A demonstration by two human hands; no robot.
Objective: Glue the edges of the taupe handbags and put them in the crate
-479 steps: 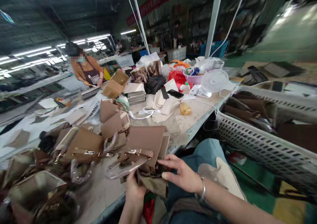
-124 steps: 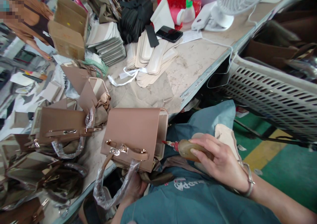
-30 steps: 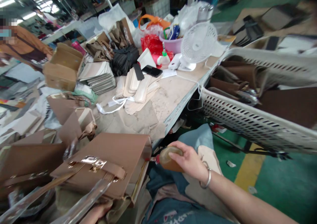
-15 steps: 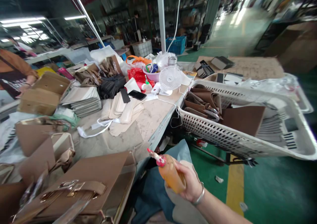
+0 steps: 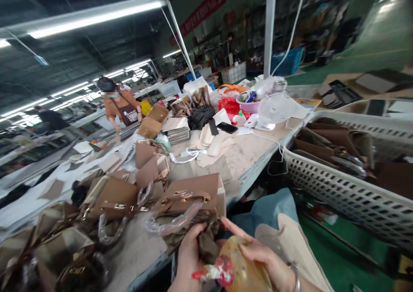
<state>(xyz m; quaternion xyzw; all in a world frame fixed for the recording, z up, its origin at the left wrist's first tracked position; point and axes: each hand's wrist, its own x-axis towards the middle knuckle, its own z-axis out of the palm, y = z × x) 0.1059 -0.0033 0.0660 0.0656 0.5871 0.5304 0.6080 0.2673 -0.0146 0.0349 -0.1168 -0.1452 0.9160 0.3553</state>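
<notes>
Amber bottle [image 5: 250, 264], its nozzle [image 5: 206, 272] crusted red and white, clamped in the right hand [image 5: 267, 259] with the thumb along its near side and most of the fingers hidden behind it; the index finger stands apart, stretched to the lower right corner of a brown bag [image 5: 193, 191], contact uncertain. The nozzle points left, in front of the left hand [image 5: 189, 255], whose thumb and partly hidden fingers are closed on the dark fabric [image 5: 208, 242] bunched below the bag. The bag lies tilted at the near edge of the table [image 5: 254, 147], the fabric hanging past that edge, a plastic-wrapped handle [image 5: 176, 225] looped to its left. Farther left, a strip of tabletop separates it from a second bag [image 5: 121, 193] and a crowded heap of bags [image 5: 63, 244]. Beyond its upper right corner, bare tabletop runs along the edge toward a white fan [image 5: 277, 108], bordered on the left by cream pieces [image 5: 211, 143] and a phone [image 5: 227, 127]. To the right, a narrow gap crossed by a hanging white cord [image 5: 281, 152] parts the table from a perforated crate [image 5: 342, 197] holding brown pieces [image 5: 311, 143]
</notes>
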